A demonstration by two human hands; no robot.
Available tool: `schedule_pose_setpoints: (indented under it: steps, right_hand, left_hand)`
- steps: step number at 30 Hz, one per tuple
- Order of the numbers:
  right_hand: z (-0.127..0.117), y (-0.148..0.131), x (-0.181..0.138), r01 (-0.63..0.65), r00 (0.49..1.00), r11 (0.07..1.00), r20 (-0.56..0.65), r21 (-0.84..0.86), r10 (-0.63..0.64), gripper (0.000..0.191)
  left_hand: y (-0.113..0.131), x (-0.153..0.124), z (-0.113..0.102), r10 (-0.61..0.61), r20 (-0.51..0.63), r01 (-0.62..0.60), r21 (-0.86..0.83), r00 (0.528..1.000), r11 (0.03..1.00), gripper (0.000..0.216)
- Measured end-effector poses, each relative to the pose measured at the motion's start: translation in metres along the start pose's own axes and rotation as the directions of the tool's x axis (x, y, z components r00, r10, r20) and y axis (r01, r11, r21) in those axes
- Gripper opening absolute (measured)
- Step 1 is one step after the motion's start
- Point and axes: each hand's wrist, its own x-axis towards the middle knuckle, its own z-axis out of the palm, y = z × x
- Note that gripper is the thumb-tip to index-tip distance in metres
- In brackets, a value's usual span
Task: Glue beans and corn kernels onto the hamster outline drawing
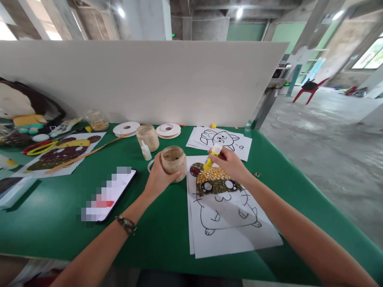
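Observation:
My left hand (163, 175) is wrapped round a glass jar (176, 165) with a handle, standing upright on the green table. In my right hand (229, 161) is a yellow glue stick (208, 163) with a white end, tilted over the upper part of a line drawing of a cat-like animal (230, 219). Corn kernels (220, 174) and green beans (221, 187) cover the animal's head, with darker red and green beans on one ear. Whether the glue tip touches the kernels I cannot tell.
Behind the jar stand a second jar (149, 137), a small white glue bottle (146, 151) and ribbon spools (168, 130). A phone (110, 195) lies left. Another drawing (220, 139) lies behind; a seed picture (64, 153) and scissors (38, 148) lie far left. A white board (143, 83) closes off the back.

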Motion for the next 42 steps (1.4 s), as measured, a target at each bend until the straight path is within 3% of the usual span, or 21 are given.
schedule_pose_setpoints:
  steps: [5,9,11,12,13,14,16,17,18,21,24,29,34,37,42]
  right_hand:
    - [0.0,0.003,-0.03,-0.107,0.991,0.993,0.087,0.049,0.102,0.026]
    - [0.01,0.001,-0.043,-0.094,0.982,0.993,0.172,0.075,0.08,0.022]
    - [0.015,-0.002,-0.05,-0.069,0.981,0.994,0.189,0.089,0.052,0.019]
    - [0.018,-0.003,-0.054,-0.055,0.981,0.993,0.192,0.103,0.035,0.019]
    - [0.02,-0.005,-0.058,-0.044,0.98,0.991,0.197,0.124,0.019,0.019]
    - [0.022,-0.006,-0.062,-0.033,0.977,0.988,0.212,0.152,0.0,0.018]
    - [0.025,-0.01,-0.07,-0.015,0.964,0.98,0.262,0.2,-0.039,0.015]
    - [0.026,-0.011,-0.073,-0.007,0.958,0.979,0.283,0.206,-0.052,0.013]
    - [0.028,-0.011,-0.075,-0.003,0.954,0.979,0.294,0.202,-0.058,0.011]
    - [0.03,-0.006,-0.078,-0.035,0.958,0.973,0.284,0.226,-0.031,0.008]
    - [0.03,0.006,-0.074,-0.099,0.957,0.927,0.291,0.361,-0.011,0.013]
    - [0.026,0.022,-0.062,-0.307,0.951,0.73,0.218,0.611,0.217,0.019]
    - [0.024,0.036,-0.053,-0.411,0.903,0.6,0.22,0.686,0.368,0.019]
    - [0.027,0.042,-0.052,-0.388,0.915,0.616,0.208,0.686,0.344,0.02]
    - [0.025,0.031,-0.055,-0.28,0.955,0.747,0.093,0.603,0.283,0.029]
  left_hand:
    - [-0.004,0.012,0.017,0.012,-0.02,-0.012,0.006,1.0,1.0,0.083]
    - [0.004,-0.008,0.007,0.049,-0.043,-0.048,0.02,0.998,0.999,0.099]
    - [0.013,-0.028,0.0,0.177,-0.166,-0.178,0.009,0.97,0.984,0.084]
    - [0.018,-0.038,-0.002,0.254,-0.159,-0.257,-0.001,0.954,0.966,0.068]
    - [0.024,-0.048,-0.003,0.33,-0.053,-0.332,-0.025,0.942,0.943,0.053]
    - [0.03,-0.057,-0.001,0.379,0.145,-0.369,-0.093,0.914,0.925,0.044]
    - [0.04,-0.068,0.008,0.354,0.432,-0.251,-0.277,0.83,0.927,0.038]
    - [0.043,-0.071,0.014,0.325,0.536,-0.14,-0.356,0.779,0.924,0.032]
    - [0.044,-0.071,0.022,0.284,0.577,-0.039,-0.399,0.766,0.916,0.028]
    - [0.041,-0.068,0.042,0.243,0.589,0.038,-0.424,0.771,0.905,0.034]
    - [0.034,-0.063,0.05,0.214,0.596,0.078,-0.425,0.774,0.902,0.036]
    - [0.03,-0.058,0.043,0.124,0.545,0.11,-0.377,0.829,0.919,0.016]
    - [0.031,-0.059,0.042,0.118,0.565,0.12,-0.367,0.816,0.922,0.015]
    - [0.03,-0.061,0.043,0.128,0.579,0.12,-0.371,0.805,0.921,0.014]
    - [0.028,-0.062,0.044,0.141,0.592,0.103,-0.359,0.793,0.928,0.014]
